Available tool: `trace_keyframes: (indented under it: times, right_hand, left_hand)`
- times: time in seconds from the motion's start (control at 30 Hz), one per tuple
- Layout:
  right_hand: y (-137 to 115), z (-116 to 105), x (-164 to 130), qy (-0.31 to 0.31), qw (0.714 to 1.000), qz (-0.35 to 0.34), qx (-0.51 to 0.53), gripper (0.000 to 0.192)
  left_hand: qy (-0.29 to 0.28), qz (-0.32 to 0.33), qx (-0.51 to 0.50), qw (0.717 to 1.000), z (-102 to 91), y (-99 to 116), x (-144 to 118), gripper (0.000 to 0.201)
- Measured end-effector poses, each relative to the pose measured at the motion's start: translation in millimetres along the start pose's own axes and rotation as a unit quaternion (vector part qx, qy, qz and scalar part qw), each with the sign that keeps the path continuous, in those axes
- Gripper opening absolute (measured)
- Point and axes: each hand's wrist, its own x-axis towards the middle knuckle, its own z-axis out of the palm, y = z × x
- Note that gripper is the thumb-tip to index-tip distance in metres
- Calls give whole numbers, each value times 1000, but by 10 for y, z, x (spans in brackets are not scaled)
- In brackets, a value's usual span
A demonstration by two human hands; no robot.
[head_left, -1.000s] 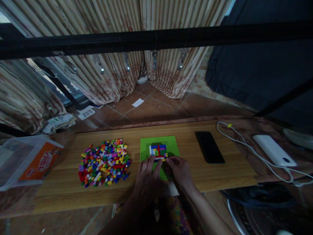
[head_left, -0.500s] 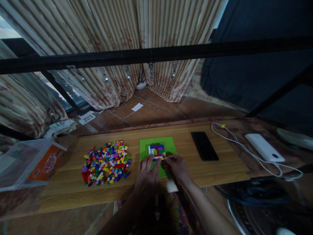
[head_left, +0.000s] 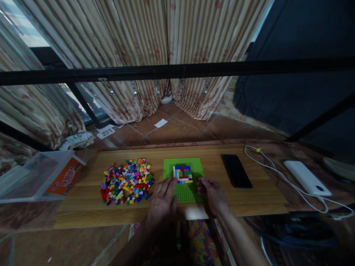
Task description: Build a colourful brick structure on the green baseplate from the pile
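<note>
Striped curtains (head_left: 116,55) hang behind a wooden bench (head_left: 249,199), and a black bar (head_left: 177,70) crosses the view above it. At the far left, at 9 o'clock from the middle of the bench, stands a clear plastic box (head_left: 36,177) with an orange label. To its right lies a pile of small coloured bricks (head_left: 127,181), spread flat on the wood. The left hand (head_left: 162,201) rests just at 5 o'clock from this pile, with fingers stretched out; its fingertips touch the near left edge of the green baseplate (head_left: 194,192), and its grip is released, holding nothing. The baseplate lies in the middle of the bench, and on its far half sits a small brick build (head_left: 182,173) in blue, red, white and yellow. The right hand (head_left: 213,194) lies at 4 o'clock from the build, at the near right edge of the baseplate; the fingers are bent inward, and I cannot tell if they hold a brick. At 3 o'clock from the baseplate lies a black phone (head_left: 236,170), then a white cable (head_left: 277,171) and a white power bank (head_left: 306,177).
</note>
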Motion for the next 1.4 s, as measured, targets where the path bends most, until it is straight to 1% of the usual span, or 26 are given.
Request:
trace_keyframes:
  times: [0.1, 0.17, 0.27, 0.37, 0.43, 0.53, 0.7, 0.87, 0.93, 1.0, 1.03, 1.1, 1.13, 1.17, 1.27, 1.33, 1.4]
  right_hand:
    - [-49, -45, -55, 13, 1000, 7, -7, 46]
    - [-58, -41, -105, 11, 1000, 2, -24, 47]
    - [-21, 20, -183, -17, 998, -14, -62, 45]
    - [33, 112, -216, -60, 992, -33, -105, 44]
    - [55, 165, -200, -72, 990, -40, -117, 44]
    - [69, 206, -144, -68, 991, -41, -108, 45]
    - [83, 186, -108, -69, 992, -17, -104, 46]
    - [112, 201, -188, -60, 988, -38, -140, 43]
    - [144, 267, -276, -77, 979, -53, -184, 40]
    - [194, 384, -395, -116, 959, -82, -245, 35]
    - [226, 463, -459, -143, 944, -106, -276, 31]
    - [297, 650, -571, -212, 905, -168, -328, 24]
    - [336, 751, -610, -245, 881, -203, -351, 21]
    - [375, 850, -634, -266, 857, -237, -372, 20]
    - [491, 1097, -619, -284, 796, -316, -430, 19]
    - [565, 1199, -571, -285, 762, -349, -465, 19]
    - [630, 1255, -533, -288, 733, -370, -493, 18]
  left_hand:
    - [23, -25, -1, 999, -184, -82, -170, 50]
    - [24, -44, 2, 999, -301, -156, -329, 50]
    - [22, -71, 1, 997, -429, -272, -584, 54]
    - [36, -104, 0, 994, -500, -363, -776, 52]
    - [50, -124, 0, 991, -535, -400, -844, 47]
    - [69, -140, -3, 988, -594, -436, -885, 42]
    - [117, -180, -15, 977, -701, -542, -973, 36]
    - [163, -237, -7, 958, -804, -694, -1141, 34]
    - [172, -251, -4, 953, -820, -732, -1190, 33]
    - [175, -255, -4, 951, -807, -747, -1218, 32]
    - [173, -256, -4, 951, -791, -745, -1224, 30]
    - [160, -257, -9, 953, -743, -725, -1228, 29]
    - [153, -259, -13, 954, -715, -710, -1227, 28]
    - [148, -260, -18, 954, -688, -693, -1225, 28]
    - [143, -257, -35, 955, -622, -646, -1219, 27]
    - [136, -250, -41, 958, -602, -630, -1214, 27]
    - [132, -244, -39, 960, -600, -628, -1205, 27]
